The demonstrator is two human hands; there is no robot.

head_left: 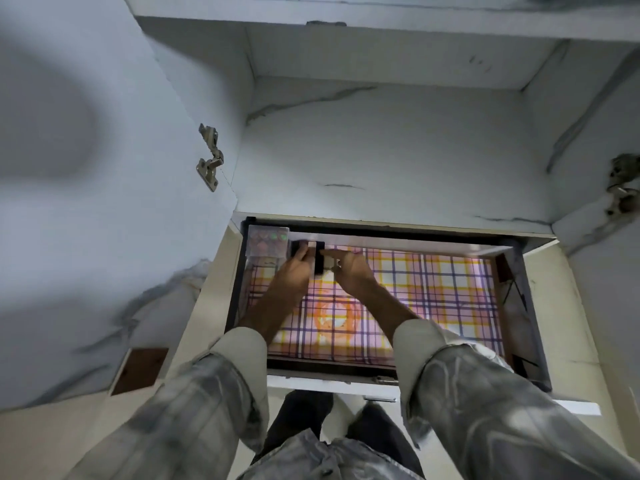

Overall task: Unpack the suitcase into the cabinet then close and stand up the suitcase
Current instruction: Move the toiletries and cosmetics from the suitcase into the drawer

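Drawer [526, 306] of the cabinet [381, 150] pulled out, lined with plaid paper [433, 289]. Clear box [266, 244] sits in the drawer's far left corner. Just right of the box, left hand [294, 271] curls round a small black item [299, 249]. Right hand [349, 271], fingers extended leftward, touches a black-and-white item [320, 261] beside it; grip unclear through blur. Suitcase out of view.

Dim, bluish, blurred, wide-angle edge warp
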